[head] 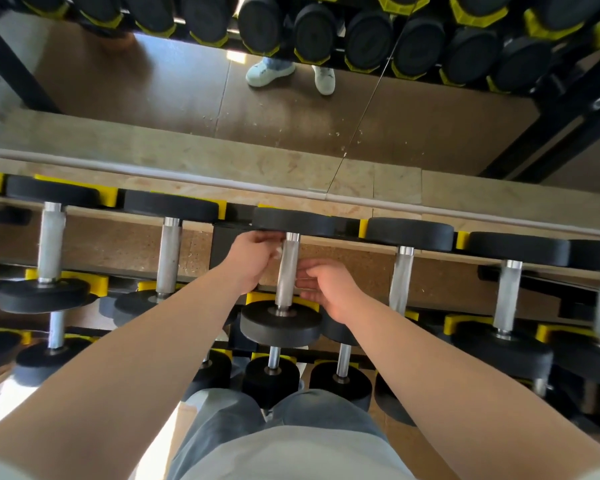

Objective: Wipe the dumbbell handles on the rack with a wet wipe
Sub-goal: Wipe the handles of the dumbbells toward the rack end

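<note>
landmark: centre dumbbell handle (287,271), a steel bar running near-to-far between two black heads on the top row of the rack (461,239).
wet wipe (278,251): small white wad on the left side of that handle, at its far end, touching the steel. Most of it is hidden in the hand.
left hand (252,259): left of the handle at the far end, fingers curled, pinching the wipe against the bar.
right hand (331,289): right of the handle at about mid-length, fingers straight and held together, tips towards the bar. Holds nothing. Touching or just short of the bar, cannot tell.
neighbour handles (168,258): two left of the landmark and at least three right of it, same row. Cannot tell which are already wiped.
wipe handling: judged light, limp and damp. It will bunch or snag on a rough bar, so keep it wrapped round the bar under thumb and fingers.
handle handling: rigid steel, likely slicker once wet. The underside needs a wrap-and-twist.
dumbbell handling: heavy, seated in yellow cradles, no lift needed. It may roll under a twisting stroke, so steady it with the free hand at mid-bar.
stage: judged mid-wipe on this handle, at its far end.
mirror (291,109): beyond the handle's far head.
</note>
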